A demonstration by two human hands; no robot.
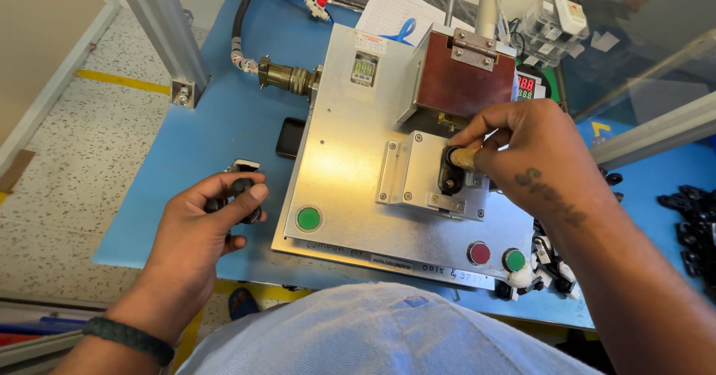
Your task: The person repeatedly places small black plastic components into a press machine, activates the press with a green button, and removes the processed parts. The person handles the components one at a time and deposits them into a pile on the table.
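- My left hand [212,222] is curled shut around a small black part [240,191], held above the blue bench [209,132]
- My right hand [522,151] pinches a brass-coloured pin [464,157] against the black piece [450,172] seated in the metal fixture [406,173] on the steel plate [343,166]

A small black part [237,196] sits gripped off the plate's left edge; another black part [450,172] stands seated in the metal fixture.

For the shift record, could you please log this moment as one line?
left hand: holds small black part | right hand: presses brown-handled tool onto black part in fixture | metal base plate
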